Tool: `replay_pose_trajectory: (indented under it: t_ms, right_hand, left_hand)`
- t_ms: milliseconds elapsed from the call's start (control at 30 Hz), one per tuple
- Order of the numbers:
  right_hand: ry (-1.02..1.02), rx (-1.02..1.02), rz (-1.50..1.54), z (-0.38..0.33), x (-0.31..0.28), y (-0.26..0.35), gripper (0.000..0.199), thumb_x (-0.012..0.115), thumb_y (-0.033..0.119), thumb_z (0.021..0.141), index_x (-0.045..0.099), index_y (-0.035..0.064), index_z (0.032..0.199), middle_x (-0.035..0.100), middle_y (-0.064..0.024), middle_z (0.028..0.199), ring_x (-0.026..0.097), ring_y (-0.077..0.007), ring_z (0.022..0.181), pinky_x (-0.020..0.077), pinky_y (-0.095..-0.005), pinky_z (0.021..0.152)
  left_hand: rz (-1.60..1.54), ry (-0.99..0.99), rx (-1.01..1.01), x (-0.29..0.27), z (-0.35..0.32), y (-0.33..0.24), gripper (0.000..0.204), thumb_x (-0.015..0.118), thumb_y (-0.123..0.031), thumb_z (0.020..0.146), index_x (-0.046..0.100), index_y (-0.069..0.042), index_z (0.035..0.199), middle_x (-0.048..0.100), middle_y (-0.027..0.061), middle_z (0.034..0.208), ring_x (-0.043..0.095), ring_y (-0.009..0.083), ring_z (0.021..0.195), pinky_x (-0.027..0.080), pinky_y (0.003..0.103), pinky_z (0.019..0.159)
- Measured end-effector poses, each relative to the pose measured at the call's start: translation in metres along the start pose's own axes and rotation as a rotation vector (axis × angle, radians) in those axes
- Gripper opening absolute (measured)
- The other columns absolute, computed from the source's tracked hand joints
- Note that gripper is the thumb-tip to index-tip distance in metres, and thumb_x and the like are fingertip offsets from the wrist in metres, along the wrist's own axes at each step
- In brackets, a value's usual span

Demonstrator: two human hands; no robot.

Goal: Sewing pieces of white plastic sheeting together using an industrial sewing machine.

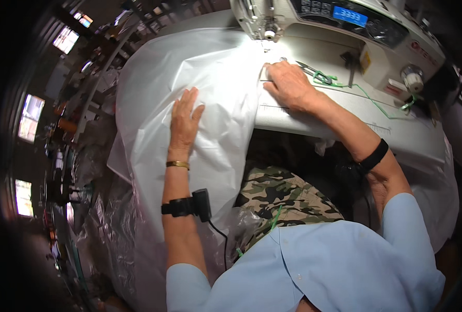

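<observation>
- A large white sheet (205,83) covered the left part of the counter (293,117) and draped down toward the near side, left of the lap; its far right corner reached the lit area at the needle of the sewing machine (355,31).
- The two hands were apart. The left hand (185,122) lay flat on the sheet, fingers extended and thumb out to the right — pressing on the surface, with nothing in its grasp.
- The right hand (292,86) was at the sheet's right edge, just on the near side of the needle area, its fingers bent; whether they pinched the edge, I could not tell.
- Small dark scissors (322,78) lay on the counter just to the right of the right hand, touching a green cord (368,96) that trailed right toward a round dial (412,79) on the machine.
- A lit blue screen (349,16) showed on the machine's far side.
- The left forearm bore a gold-coloured bracelet (177,164) and, nearer, a black strap (178,208) with a box and cable; the right forearm had a black band (375,157).
- Camouflage cloth (288,195) covered the lap — below it, on the near side, came a light blue shirt (340,265).
</observation>
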State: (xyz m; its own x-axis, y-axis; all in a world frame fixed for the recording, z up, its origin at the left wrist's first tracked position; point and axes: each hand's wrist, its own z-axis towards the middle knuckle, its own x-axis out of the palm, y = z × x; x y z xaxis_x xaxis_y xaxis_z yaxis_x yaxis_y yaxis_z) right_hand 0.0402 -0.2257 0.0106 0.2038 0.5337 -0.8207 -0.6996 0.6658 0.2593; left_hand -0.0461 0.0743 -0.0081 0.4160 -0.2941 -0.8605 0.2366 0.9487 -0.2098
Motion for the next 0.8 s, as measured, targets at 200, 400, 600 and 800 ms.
replay_pose_trajectory:
  t_ms: [200,400,600,800]
  right_hand:
    - [-0.02,-0.069,0.358,-0.097,-0.004,0.091,0.017,0.06,0.021,0.088,0.064,0.0055,0.083,0.063,-0.0143,0.072,0.064,-0.0318,0.071,0.0514,-0.044,0.067]
    - [0.611,0.484,0.837,-0.139,0.082,0.141,0.036,0.058,0.037,0.085,0.073,0.0046,0.092,0.071,-0.0166,0.085,0.068,-0.036,0.082,0.0529,-0.0447,0.075]
    - [0.179,-0.274,0.771,-0.14,0.08,0.176,0.028,0.061,0.025,0.086,0.07,-0.0004,0.092,0.069,-0.0224,0.089,0.067,-0.0378,0.091,0.0534,-0.045,0.083]
    - [0.207,0.616,1.071,-0.131,0.088,0.125,0.025,0.058,0.022,0.094,0.063,-0.0024,0.092,0.068,-0.0072,0.076,0.064,-0.0091,0.067,0.0527,-0.0246,0.061]
  left_hand:
    - [-0.09,0.112,0.056,-0.003,0.021,0.02,0.052,0.048,-0.042,0.1,0.048,-0.011,0.141,0.046,0.0061,0.148,0.034,0.0235,0.142,0.023,0.043,0.119]
    - [-0.092,0.12,0.05,0.0,0.022,0.026,0.055,0.044,-0.047,0.1,0.048,-0.012,0.142,0.045,0.006,0.149,0.032,0.0226,0.143,0.022,0.043,0.119]
    - [-0.074,0.097,0.04,0.002,0.019,0.025,0.057,0.041,-0.05,0.1,0.047,-0.012,0.143,0.044,0.0054,0.149,0.032,0.0215,0.143,0.021,0.042,0.12]
    - [-0.073,0.103,0.049,0.001,0.018,0.023,0.054,0.042,-0.046,0.101,0.047,-0.012,0.143,0.044,0.0055,0.149,0.032,0.0212,0.143,0.021,0.042,0.119]
